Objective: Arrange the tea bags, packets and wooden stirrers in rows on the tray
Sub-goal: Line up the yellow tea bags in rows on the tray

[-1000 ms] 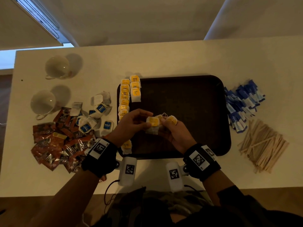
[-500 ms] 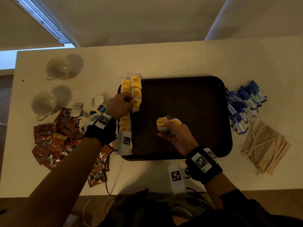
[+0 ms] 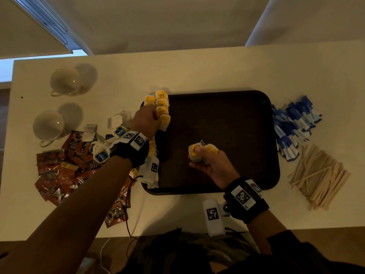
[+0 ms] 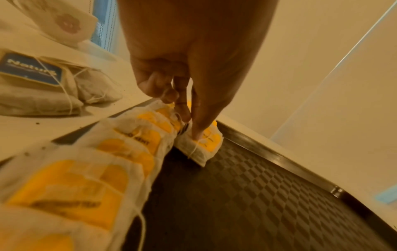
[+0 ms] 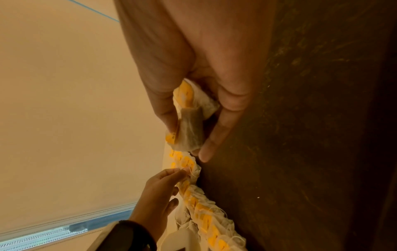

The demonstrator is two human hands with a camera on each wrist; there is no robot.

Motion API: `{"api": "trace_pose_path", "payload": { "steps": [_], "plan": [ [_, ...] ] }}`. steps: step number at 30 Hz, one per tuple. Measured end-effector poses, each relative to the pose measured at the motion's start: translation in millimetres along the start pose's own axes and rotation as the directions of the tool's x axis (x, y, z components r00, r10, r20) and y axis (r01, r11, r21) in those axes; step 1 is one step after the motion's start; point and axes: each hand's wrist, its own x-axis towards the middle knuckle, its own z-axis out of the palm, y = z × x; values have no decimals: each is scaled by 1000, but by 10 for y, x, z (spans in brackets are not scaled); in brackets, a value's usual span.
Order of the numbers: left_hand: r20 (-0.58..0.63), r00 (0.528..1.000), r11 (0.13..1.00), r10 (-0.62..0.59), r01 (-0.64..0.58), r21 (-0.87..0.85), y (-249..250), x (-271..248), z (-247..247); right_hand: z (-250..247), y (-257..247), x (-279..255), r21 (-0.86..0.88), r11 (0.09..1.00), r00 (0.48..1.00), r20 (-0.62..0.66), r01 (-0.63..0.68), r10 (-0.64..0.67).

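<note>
One row of tea bags (image 3: 151, 148) lines the tray (image 3: 227, 119) at nine o'clock — the left hand (image 3: 146, 120) pinches a bag (image 3: 165, 121) into a second at ten, the right hand (image 3: 214, 167) grips spare bags (image 3: 195, 153) mid-tray, unplaced.

Black wristbands (image 3: 129, 153) — white coded tags (image 3: 242, 196).

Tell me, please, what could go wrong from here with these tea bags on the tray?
The left hand pinches a white paper tea bag with a yellow tag right against the overlapping row of yellow-tagged tea bags; a nudge could shove that row askew.
The right hand grips a bunch of yellow-tagged tea bags whose thin white strings look tangled, so pulling one may drag others out.
</note>
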Motion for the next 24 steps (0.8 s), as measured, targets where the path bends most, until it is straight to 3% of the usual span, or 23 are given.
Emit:
{"api": "trace_pose_path", "payload": {
  "steps": [14,19,24],
  "plan": [
    [-54,987,988,-150,152,19,24,-92,-14,14,9,-4,-1,1000,1000,15,-3,3],
    [-66,997,993,-33,40,111,52,-142,20,29,6,-22,-6,1000,1000,23,5,-5],
    [-40,999,981,-29,36,190,54,-140,59,33,21,-23,-6,1000,1000,25,14,-14]
  ]
}}
